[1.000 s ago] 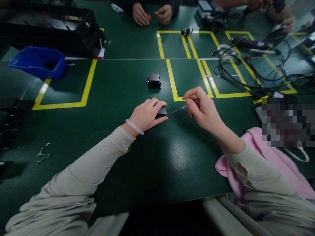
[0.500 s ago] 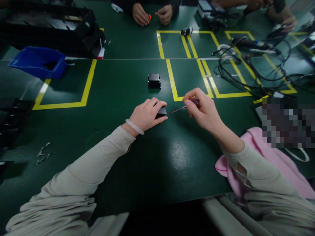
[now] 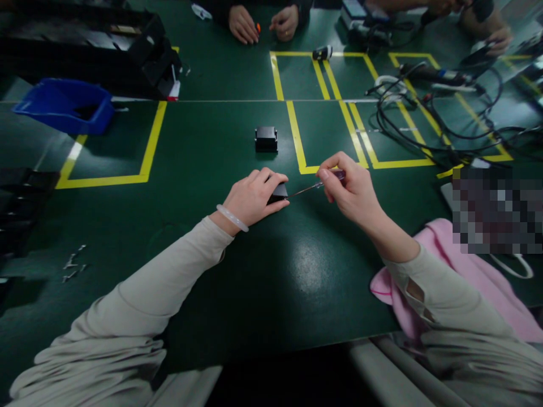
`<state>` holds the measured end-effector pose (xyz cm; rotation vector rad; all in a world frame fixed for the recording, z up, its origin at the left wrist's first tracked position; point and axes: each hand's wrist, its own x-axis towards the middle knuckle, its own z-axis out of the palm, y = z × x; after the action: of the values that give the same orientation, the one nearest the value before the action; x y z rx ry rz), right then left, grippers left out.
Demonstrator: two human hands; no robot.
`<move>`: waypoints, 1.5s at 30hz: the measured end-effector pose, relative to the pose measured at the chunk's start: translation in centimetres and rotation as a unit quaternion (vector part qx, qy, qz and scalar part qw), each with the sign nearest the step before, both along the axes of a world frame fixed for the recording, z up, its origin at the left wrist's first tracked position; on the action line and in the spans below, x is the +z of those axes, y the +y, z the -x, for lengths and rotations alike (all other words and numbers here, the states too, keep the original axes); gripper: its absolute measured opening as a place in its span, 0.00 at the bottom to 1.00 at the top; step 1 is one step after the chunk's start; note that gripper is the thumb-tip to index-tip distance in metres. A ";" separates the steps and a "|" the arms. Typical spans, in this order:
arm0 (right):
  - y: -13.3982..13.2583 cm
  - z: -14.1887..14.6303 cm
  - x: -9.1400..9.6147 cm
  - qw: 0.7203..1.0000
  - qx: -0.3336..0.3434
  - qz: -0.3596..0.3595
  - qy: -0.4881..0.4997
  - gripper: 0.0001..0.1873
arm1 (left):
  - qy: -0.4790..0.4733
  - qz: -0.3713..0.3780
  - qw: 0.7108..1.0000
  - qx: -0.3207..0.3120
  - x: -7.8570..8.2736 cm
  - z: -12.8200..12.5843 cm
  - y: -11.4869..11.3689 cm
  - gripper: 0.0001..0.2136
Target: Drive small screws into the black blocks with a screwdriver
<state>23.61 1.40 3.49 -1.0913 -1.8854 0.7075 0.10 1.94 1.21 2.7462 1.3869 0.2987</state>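
My left hand [image 3: 253, 195] is closed round a small black block [image 3: 279, 194] and holds it against the green table; much of the block is hidden under the fingers. In my right hand [image 3: 350, 183] is a screwdriver [image 3: 306, 190] with a thin metal shaft, its handle pinched between thumb and fingers. The shaft slants down to the left, and its tip meets the right end of the black block, near a small bright spot. A second black block [image 3: 266, 139], with small silvery pins at its sides, stands on the table beyond my hands.
Loose screws [image 3: 74, 264] lie at the left. A blue bin [image 3: 65, 107] stands near black racks [image 3: 144, 51]. Yellow tape marks the table [image 3: 203, 152]. Black cables [image 3: 445, 144] and a pink cloth [image 3: 445, 254] are at the right. Across the table are another person's hands [image 3: 285, 24].
The fingers of my right hand have shifted slightly on the screwdriver handle. My left hand and both black blocks stay in place.
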 end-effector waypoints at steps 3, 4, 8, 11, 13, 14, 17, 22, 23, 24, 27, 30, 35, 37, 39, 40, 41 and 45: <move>0.1 0.0 -0.2 1.000 0.010 0.011 0.015 0.10 | -0.001 0.000 1.000 0.001 -0.1 0.0 0.0 0.21; 0.1 0.0 -0.2 1.000 0.014 0.013 0.021 0.10 | 0.000 0.000 1.000 0.001 -0.1 0.0 0.0 0.21; 0.1 0.0 -0.2 0.999 0.018 0.011 0.028 0.10 | 0.001 -0.003 1.000 -0.001 0.0 0.0 0.0 0.21; 0.1 0.0 -0.2 1.000 0.007 0.012 0.015 0.12 | 0.001 -0.003 1.000 0.001 0.0 0.0 0.0 0.21; 0.1 0.0 -0.2 1.000 -0.001 0.009 0.009 0.13 | 0.000 -0.002 1.000 0.001 0.0 0.0 0.0 0.21; 0.1 0.0 -0.2 1.000 -0.003 0.006 0.011 0.12 | 0.000 -0.002 1.000 0.001 0.0 0.0 0.0 0.21; 0.1 0.1 -0.2 1.000 -0.001 -0.004 0.019 0.08 | -0.001 0.002 1.000 0.000 0.0 0.0 0.0 0.21; -0.1 0.2 0.0 1.000 0.006 -0.006 0.012 0.08 | -0.003 0.003 1.000 0.000 0.0 0.0 0.0 0.21; -0.1 0.2 0.1 1.000 0.004 -0.001 0.010 0.09 | -0.003 0.001 1.000 0.000 0.0 0.0 0.0 0.21; -0.1 0.2 0.1 1.000 0.003 0.004 0.008 0.10 | -0.003 0.000 1.000 0.000 0.0 0.0 0.0 0.21; -0.1 0.2 0.0 1.000 0.000 0.010 0.014 0.10 | -0.002 -0.002 1.000 -0.001 0.0 0.0 0.0 0.21; 0.0 0.1 -0.2 1.000 0.004 0.002 0.025 0.07 | -0.001 -0.003 1.000 -0.002 -0.1 0.0 0.1 0.22; 0.1 0.1 -0.3 1.000 0.002 -0.005 0.026 0.09 | 0.000 -0.001 1.000 0.002 -0.1 0.0 0.0 0.21; 0.1 0.1 -0.2 1.000 -0.008 -0.005 0.019 0.12 | -0.002 0.001 1.000 0.003 -0.1 0.0 0.0 0.21; 0.1 0.1 -0.2 1.000 -0.015 -0.001 0.013 0.14 | -0.002 0.001 1.000 0.002 -0.1 0.0 0.0 0.21; 0.1 0.1 -0.2 1.000 -0.016 0.003 0.016 0.14 | -0.002 0.000 1.000 0.002 -0.1 0.0 0.0 0.21; 0.1 0.1 -0.2 1.000 -0.014 0.006 0.021 0.14 | -0.001 -0.002 1.000 0.001 -0.1 0.0 0.0 0.21; 0.1 0.2 -0.3 0.999 -0.005 -0.004 0.038 0.10 | 0.001 -0.005 1.000 -0.001 -0.1 0.1 0.0 0.22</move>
<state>23.44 1.47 3.15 -1.0536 -1.8157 0.7256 0.01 1.97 1.08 2.7557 1.3881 0.3039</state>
